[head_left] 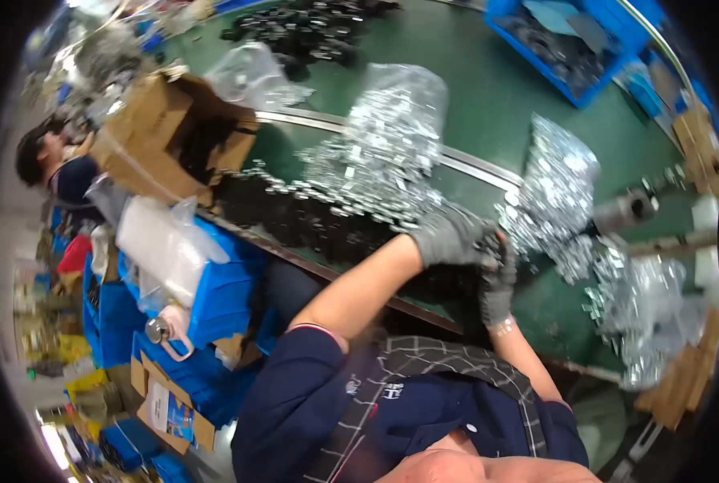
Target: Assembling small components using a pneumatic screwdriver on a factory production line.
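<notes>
"Where were the fingers?"

"Close together, over the near side of the green table (472, 105). The left hand (454, 233), in a grey glove, reached across toward the right hand (498, 288), gloved the same way, and the fingertips met."

"Were they clamped on anything?"

"I couldn't tell. The fingers were curled inward, with a small dark shape (491, 239) between them, too blurred to make out."

"And the silver pieces (376, 181)?"

"Just beyond the left fingers and off to their left, in a loose heap that ran out of a clear bag (408, 80). The edge of the heap came right up by the left glove; whether it touched, I couldn't see."

"Anything on the other side?"

"A second bag (565, 161) lay beyond the right fingers and to their right, with more silver bits spilled near them. Farther right sat a grey cylinder (617, 212)."

"What about the black parts (315, 229)?"

"Left of the left fingers, on the near side of the silver heap. The open cardboard box (146, 121) stood well apart from the fingers, farther left."

"And past everything?"

"A blue bin (575, 92), well beyond the fingers."
</notes>
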### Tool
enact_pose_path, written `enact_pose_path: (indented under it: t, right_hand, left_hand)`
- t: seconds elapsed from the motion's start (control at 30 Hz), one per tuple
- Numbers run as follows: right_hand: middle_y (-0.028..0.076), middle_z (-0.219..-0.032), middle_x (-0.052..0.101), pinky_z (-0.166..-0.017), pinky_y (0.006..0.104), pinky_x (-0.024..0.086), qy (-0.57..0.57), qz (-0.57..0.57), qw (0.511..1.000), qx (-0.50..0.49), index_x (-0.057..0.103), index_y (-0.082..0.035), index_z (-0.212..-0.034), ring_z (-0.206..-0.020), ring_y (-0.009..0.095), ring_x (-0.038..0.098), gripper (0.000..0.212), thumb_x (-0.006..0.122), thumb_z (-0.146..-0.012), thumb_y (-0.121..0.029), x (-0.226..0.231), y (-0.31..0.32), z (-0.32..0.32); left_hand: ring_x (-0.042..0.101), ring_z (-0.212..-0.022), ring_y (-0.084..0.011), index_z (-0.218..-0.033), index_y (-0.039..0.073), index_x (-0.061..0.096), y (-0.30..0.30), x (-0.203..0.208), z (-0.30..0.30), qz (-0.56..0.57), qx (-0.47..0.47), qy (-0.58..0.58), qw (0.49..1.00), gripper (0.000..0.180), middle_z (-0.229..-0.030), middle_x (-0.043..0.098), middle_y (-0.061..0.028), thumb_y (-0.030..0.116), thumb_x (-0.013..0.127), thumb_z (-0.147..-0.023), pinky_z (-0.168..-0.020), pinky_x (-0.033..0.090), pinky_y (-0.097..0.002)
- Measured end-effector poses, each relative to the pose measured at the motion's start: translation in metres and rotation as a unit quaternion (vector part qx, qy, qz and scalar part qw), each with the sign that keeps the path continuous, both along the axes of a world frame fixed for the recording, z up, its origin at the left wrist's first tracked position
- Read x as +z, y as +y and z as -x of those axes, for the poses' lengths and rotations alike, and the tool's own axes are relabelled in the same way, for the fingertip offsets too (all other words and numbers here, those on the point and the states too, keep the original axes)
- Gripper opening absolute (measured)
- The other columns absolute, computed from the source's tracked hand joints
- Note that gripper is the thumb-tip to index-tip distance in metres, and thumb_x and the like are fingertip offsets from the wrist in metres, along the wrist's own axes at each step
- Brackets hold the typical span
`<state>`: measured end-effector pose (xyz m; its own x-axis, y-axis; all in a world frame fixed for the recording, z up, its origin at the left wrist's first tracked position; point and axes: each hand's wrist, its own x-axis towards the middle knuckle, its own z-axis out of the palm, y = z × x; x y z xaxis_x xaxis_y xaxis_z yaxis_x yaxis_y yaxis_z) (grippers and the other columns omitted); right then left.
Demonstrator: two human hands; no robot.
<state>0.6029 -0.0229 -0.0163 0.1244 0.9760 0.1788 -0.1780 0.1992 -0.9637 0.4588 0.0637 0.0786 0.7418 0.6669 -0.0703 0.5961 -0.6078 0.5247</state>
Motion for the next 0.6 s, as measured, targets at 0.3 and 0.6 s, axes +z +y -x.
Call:
enact_pose_path:
  t: [0.3,0.6]
  right_hand:
    - [0.015,-0.117,0.052,-0.088,0.0328,0.044,-0.172,0.037,0.984,-0.022,0.047,-0.004,-0.122,-0.104,0.023,0.053,0.049,0.068,-0.079,-0.018,0.01,-0.006,-0.007]
    - [0.006,-0.088,0.06,-0.069,0.0274,0.048,-0.259,0.026,0.963,-0.074,0.061,-0.003,-0.095,-0.076,0.016,0.057,0.018,0.067,-0.079,-0.006,0.025,-0.028,-0.05]
  left_hand:
    - [0.06,-0.096,-0.0305,-0.118,0.012,0.055,-0.021,0.008,0.026,-0.232,0.017,-0.183,0.955,0.041,-0.109,0.061,-0.0116,0.029,0.064,-0.081,-0.085,0.047,-0.0393]
    - [0.056,-0.079,-0.0119,-0.105,0.001,0.06,-0.163,-0.018,-0.009,0.471,0.143,-0.309,0.814,0.024,-0.09,0.061,-0.0053,0.018,0.056,-0.088,-0.074,0.047,-0.0267]
